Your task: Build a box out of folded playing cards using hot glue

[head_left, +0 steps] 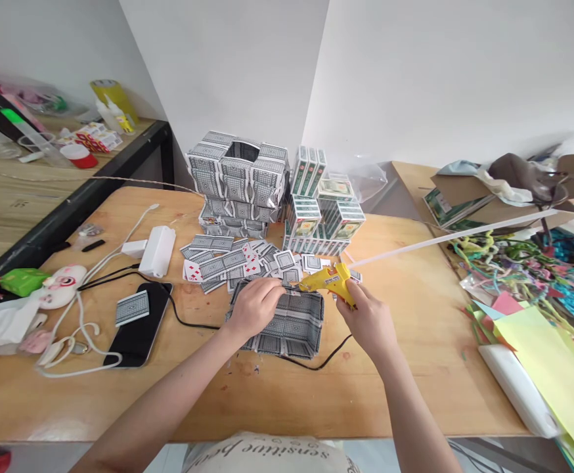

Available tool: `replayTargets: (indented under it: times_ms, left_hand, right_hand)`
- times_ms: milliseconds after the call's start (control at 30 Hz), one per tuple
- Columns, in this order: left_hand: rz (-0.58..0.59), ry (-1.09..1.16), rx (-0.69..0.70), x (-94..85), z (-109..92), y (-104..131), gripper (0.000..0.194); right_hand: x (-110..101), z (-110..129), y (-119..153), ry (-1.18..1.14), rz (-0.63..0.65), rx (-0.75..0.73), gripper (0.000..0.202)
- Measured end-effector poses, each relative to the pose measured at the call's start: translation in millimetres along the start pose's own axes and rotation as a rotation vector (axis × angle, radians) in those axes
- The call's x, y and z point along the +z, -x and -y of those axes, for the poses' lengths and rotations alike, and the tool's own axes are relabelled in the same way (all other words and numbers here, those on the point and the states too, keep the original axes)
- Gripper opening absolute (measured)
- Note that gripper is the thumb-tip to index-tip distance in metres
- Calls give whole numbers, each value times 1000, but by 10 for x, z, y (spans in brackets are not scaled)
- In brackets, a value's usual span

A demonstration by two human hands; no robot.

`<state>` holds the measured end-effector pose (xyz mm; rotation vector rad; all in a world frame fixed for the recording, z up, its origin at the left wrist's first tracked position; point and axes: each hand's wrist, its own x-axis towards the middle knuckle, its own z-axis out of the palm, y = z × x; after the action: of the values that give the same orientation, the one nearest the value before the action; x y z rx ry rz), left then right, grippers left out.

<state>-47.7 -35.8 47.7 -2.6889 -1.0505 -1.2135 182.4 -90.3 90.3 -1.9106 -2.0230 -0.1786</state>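
A yellow hot glue gun [333,281] with a long white glue stick [444,242] out of its back is gripped in my right hand [368,318]. Its nozzle points left, at the far rim of an open box made of playing cards [287,325]. My left hand [256,305] is closed at that same rim, fingers pressed together close to the nozzle; what they pinch is hidden. Loose playing cards [225,263], some face up, lie just beyond the box. Behind them stands a taller structure of folded playing cards [240,177].
Several card packs [316,210] are stacked at the back. On the left are a phone [142,325] with a card on it, a white power adapter [157,251] and cables. A black cord [324,362] runs around the box. Coloured paper [543,355] and craft stems [504,256] lie at right.
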Motion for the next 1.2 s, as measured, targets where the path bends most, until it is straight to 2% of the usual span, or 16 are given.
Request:
replayTargets:
  times_ms: [533, 733, 900, 1000, 1100, 1200]
  left_hand:
    - [36, -2, -9, 1, 7, -8, 15]
    - [163, -36, -24, 15, 8, -63, 13]
    - [302, -67, -60, 67, -7, -104, 11]
    - [383, -64, -82, 84, -17, -121, 18]
    - [419, -61, -90, 80, -22, -150, 24]
    - [469, -72, -67, 68, -14, -196, 18]
  right_hand:
    - [-20, 15, 30, -61, 35, 2, 25]
    - [-6, 52, 17, 36, 11, -45, 28]
    - [2, 84, -22, 165, -51, -172, 30]
    - [-2, 73, -51, 170, -57, -226, 30]
    - [-16, 23, -72, 117, -18, -197, 28]
    - [-44, -63, -66, 24, 11, -73, 25]
